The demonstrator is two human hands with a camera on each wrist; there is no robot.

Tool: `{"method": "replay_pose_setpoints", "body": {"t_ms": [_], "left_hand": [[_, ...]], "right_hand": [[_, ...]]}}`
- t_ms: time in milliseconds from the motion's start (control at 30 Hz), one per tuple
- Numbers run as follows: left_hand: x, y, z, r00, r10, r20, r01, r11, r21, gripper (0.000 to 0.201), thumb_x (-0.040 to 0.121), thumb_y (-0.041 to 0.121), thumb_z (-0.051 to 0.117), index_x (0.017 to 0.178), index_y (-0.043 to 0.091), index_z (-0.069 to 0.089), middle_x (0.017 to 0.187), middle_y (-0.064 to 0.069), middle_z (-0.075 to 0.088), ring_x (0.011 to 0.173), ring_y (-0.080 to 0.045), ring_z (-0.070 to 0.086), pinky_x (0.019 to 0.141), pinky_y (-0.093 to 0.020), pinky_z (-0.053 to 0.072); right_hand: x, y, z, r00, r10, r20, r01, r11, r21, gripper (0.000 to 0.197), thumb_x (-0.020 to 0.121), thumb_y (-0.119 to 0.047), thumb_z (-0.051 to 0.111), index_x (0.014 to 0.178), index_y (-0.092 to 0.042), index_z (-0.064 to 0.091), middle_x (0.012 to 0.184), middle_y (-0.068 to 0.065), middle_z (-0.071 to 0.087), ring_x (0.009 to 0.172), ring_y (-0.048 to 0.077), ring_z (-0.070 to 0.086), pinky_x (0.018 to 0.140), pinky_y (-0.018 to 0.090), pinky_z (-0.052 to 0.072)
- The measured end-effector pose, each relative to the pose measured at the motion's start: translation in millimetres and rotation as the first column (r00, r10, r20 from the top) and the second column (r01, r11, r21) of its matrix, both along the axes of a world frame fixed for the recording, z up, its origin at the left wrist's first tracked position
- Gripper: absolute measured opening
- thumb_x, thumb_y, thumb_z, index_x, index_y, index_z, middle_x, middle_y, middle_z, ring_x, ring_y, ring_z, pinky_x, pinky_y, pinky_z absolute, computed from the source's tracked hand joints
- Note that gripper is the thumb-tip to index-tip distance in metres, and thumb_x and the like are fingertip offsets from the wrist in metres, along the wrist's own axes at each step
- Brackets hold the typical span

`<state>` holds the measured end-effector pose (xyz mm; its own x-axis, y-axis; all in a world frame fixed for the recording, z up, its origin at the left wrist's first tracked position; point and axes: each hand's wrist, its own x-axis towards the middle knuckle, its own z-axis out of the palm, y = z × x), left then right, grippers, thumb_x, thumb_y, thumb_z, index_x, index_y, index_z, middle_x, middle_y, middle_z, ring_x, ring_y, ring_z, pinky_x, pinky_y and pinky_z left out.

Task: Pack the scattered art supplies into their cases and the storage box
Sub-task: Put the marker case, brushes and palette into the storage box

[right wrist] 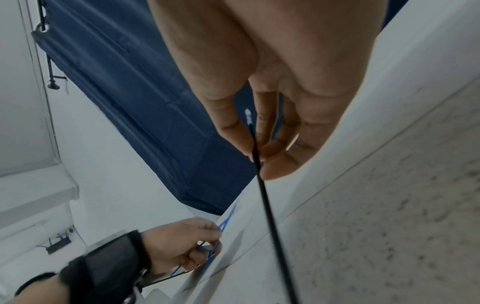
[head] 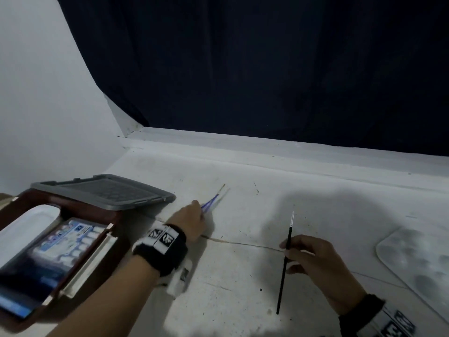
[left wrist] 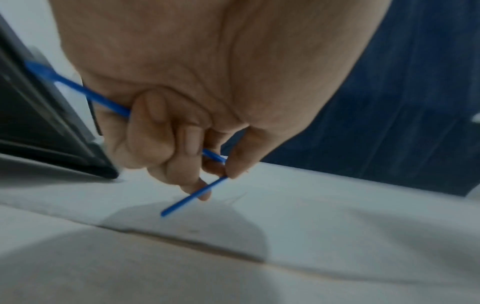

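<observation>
My left hand (head: 192, 221) pinches thin blue-handled brushes (head: 213, 200) at mid table, their tips pointing away. In the left wrist view the curled fingers (left wrist: 161, 131) grip the blue brushes (left wrist: 193, 196) just above the white surface. My right hand (head: 308, 259) pinches a long black brush (head: 285, 261) between thumb and fingers, bristle end up; in the right wrist view the black brush (right wrist: 267, 201) runs down past the fingertips (right wrist: 275, 168). A dark red storage box (head: 73, 207) stands open at the left with a paint set case (head: 56, 259) and a white palette (head: 31, 222) inside.
A grey lid (head: 104, 190) leans on the box's far edge. A clear mixing palette (head: 418, 263) lies at the right table edge. The white table (head: 267, 190) ends at a low ledge below a dark blue curtain (head: 267, 69). A white wall is on the left.
</observation>
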<state>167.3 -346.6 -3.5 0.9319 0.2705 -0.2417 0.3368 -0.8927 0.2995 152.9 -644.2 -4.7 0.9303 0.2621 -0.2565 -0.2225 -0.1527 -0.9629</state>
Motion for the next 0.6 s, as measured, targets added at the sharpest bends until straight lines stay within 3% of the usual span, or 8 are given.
{"method": "replay_pose_setpoints", "body": {"t_ms": [67, 167, 300, 367, 467, 600], "left_hand": [[-31.9, -20.9, -0.5, 0.988, -0.021, 0.153, 0.065, 0.955, -0.288, 0.028, 0.092, 0.037, 0.043, 0.1, 0.01, 0.043, 0.093, -0.015, 0.069, 0.078, -0.027, 0.064, 0.074, -0.038, 0.049], [-78.0, -57.5, -8.5, 0.967, 0.006, 0.256, 0.139, 0.829, -0.541, 0.014, 0.101, 0.025, 0.045, 0.096, 0.013, 0.049, 0.07, 0.005, 0.062, 0.053, -0.001, 0.05, 0.06, -0.027, 0.042], [-117.1, -85.9, -20.7, 0.968, -0.081, 0.238, 0.205, 0.804, -0.558, 0.029, 0.103, 0.016, 0.042, 0.08, 0.027, 0.056, 0.064, 0.008, 0.06, 0.056, 0.001, 0.054, 0.06, -0.014, 0.04], [-126.2, -90.5, -26.9, 0.967, -0.141, 0.212, 0.233, 0.827, -0.512, 0.03, 0.101, 0.019, 0.041, 0.075, 0.027, 0.054, 0.064, 0.008, 0.062, 0.056, -0.002, 0.054, 0.06, -0.018, 0.042], [-132.7, -94.6, -28.2, 0.955, -0.212, 0.206, 0.278, 0.881, -0.382, 0.022, 0.099, 0.03, 0.041, 0.081, 0.023, 0.052, 0.074, 0.001, 0.066, 0.066, -0.016, 0.06, 0.063, -0.03, 0.047], [-139.3, -105.9, -23.0, 0.962, -0.22, 0.164, 0.267, 0.891, -0.368, 0.023, 0.098, 0.028, 0.043, 0.078, 0.021, 0.053, 0.081, -0.005, 0.071, 0.072, -0.022, 0.066, 0.067, -0.037, 0.054]], "right_hand": [[-6.4, 8.1, 2.4, 1.0, 0.008, -0.03, -0.006, 0.999, 0.044, 0.015, 0.089, 0.004, 0.06, 0.083, -0.001, 0.072, 0.08, 0.013, 0.067, 0.074, 0.026, 0.067, 0.063, 0.035, 0.057], [-18.9, 22.6, 2.8, 0.998, 0.033, -0.057, -0.029, 0.997, 0.076, 0.011, 0.09, 0.004, 0.059, 0.087, 0.003, 0.07, 0.08, 0.017, 0.065, 0.07, 0.025, 0.067, 0.059, 0.035, 0.057], [-39.6, 41.2, -2.6, 0.993, 0.073, -0.088, -0.066, 0.994, 0.09, 0.012, 0.09, 0.006, 0.057, 0.092, 0.002, 0.068, 0.078, 0.017, 0.061, 0.068, 0.024, 0.065, 0.058, 0.035, 0.056], [-49.3, 46.2, -6.8, 0.989, 0.095, -0.111, -0.085, 0.992, 0.091, 0.013, 0.091, 0.005, 0.055, 0.092, 0.002, 0.068, 0.079, 0.021, 0.062, 0.068, 0.024, 0.066, 0.059, 0.034, 0.056], [-61.1, 50.2, -9.7, 0.986, 0.086, -0.145, -0.07, 0.991, 0.112, 0.013, 0.092, 0.005, 0.053, 0.091, 0.008, 0.066, 0.085, 0.028, 0.067, 0.07, 0.027, 0.068, 0.06, 0.033, 0.056], [-70.6, 49.1, -10.6, 0.992, 0.06, -0.108, -0.049, 0.994, 0.099, 0.015, 0.092, -0.007, 0.063, 0.089, 0.008, 0.066, 0.077, 0.023, 0.067, 0.069, 0.027, 0.068, 0.064, 0.04, 0.06]]}}
